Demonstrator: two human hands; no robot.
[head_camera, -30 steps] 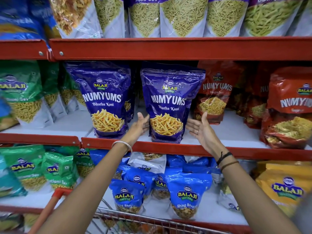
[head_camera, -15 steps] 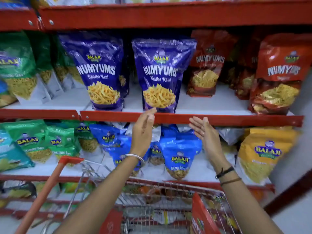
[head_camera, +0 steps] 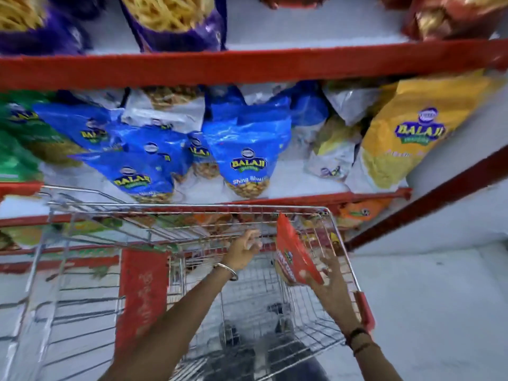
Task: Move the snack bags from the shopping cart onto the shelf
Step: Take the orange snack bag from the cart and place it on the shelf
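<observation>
The red snack bag (head_camera: 295,257) is standing on edge inside the shopping cart (head_camera: 343,243), lower right of centre, its long axis running upward. The right hand (head_camera: 328,281) is touching its lower edge, fingers spread, not clamped. The left hand (head_camera: 243,250) is reaching just left, loosely open, holding nothing.

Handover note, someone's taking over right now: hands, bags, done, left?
Left hand: open, empty, reaching into the cart.
Right hand: on the red bag standing in the cart; grip not clearly closed, blurred.
Done: purple bags stand on the upper shelf.
Left: lift the red bag out and shelve it, probably beside the red bags at upper right. No other bag is visible in the cart.
</observation>
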